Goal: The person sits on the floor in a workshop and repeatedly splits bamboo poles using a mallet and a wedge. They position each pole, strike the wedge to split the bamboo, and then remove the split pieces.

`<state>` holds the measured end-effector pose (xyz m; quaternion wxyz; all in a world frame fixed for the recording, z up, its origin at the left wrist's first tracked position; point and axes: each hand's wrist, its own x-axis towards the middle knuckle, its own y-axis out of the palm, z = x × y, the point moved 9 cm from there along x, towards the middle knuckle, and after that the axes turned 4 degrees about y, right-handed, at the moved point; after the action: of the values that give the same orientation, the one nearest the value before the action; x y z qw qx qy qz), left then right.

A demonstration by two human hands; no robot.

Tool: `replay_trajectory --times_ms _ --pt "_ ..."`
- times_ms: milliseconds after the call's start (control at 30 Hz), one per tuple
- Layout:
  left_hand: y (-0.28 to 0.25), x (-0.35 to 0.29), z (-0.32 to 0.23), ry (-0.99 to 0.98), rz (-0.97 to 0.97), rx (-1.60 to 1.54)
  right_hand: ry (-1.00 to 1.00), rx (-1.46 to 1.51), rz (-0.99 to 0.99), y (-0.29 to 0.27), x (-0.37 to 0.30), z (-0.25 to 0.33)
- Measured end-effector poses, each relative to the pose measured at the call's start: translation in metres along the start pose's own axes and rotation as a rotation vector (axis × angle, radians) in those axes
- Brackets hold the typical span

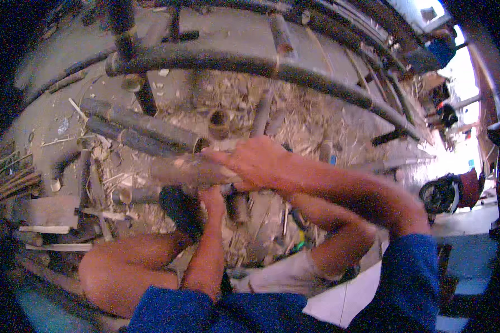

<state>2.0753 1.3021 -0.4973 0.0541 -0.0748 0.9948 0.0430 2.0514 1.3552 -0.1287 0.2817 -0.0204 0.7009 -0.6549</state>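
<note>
A thick brown bamboo piece (183,170) lies crosswise in front of me, smeared by motion. My left hand (212,201) is closed on its near side, from below. Over its right end my right hand (255,160) is closed, with fingers reaching along the top. The palm side of the right hand is hidden, so I cannot tell if it holds anything besides the bamboo. Just beyond, two dark bamboo lengths (144,129) lie on the ground, one with its hollow end facing the hands. A short hollow bamboo cut (219,121) stands near them.
A long bamboo rail (233,62) on bamboo legs arcs across the far side. Shavings (305,111) cover the ground. Thin sticks (11,177) and a wooden board (53,212) lie at left. My bent legs (133,266) frame the near area. A red and black object (453,191) stands at right.
</note>
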Motion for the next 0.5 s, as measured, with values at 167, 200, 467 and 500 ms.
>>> replay_trajectory --times_ms 167,200,467,500 --pt "0.008 -0.012 0.01 0.261 0.2 0.648 -0.226 0.226 -0.6 -0.086 0.007 0.025" --pt "0.006 -0.013 0.015 0.241 0.169 0.554 -0.226 0.293 -0.673 -0.098 0.006 0.031" --pt "0.014 -0.005 0.023 -0.062 0.07 0.056 -0.065 -0.092 0.135 0.015 0.009 0.0" --pt "0.018 -0.004 0.02 -0.036 0.176 0.246 -0.119 -0.078 -0.04 -0.002 0.011 0.001"
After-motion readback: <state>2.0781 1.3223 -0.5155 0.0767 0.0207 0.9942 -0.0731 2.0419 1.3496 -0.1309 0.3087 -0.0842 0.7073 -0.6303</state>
